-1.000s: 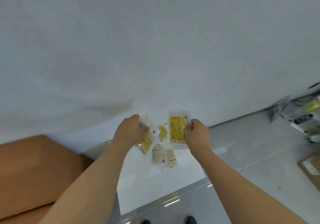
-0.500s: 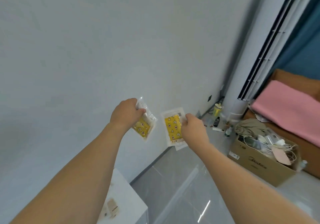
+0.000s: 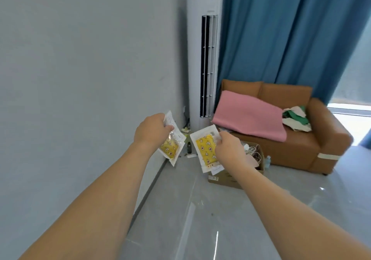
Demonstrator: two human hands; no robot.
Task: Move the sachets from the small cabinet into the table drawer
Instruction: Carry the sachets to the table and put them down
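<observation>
Sachets [image 3: 171, 147] [image 3: 206, 149]: clear glossy plastic film over yellow printed contents. Floor [image 3: 200, 219]: glossy, smooth tile with reflections. Wall [image 3: 80, 79]: matt. Sofa [image 3: 297, 145]: smooth brown leather-like finish. Blanket [image 3: 249, 115]: pink cloth. Box [image 3: 226, 179]: cardboard. Curtain [image 3: 291, 39]: blue cloth.

Two bare forearms, no sleeves anywhere along them; bare left hand [image 3: 151, 131] and bare right hand [image 3: 228, 149], no gloves; no rings, no watch, no bands on either wrist; smooth, round arm shapes, wide near the bottom edge, thin at the wrists.
</observation>
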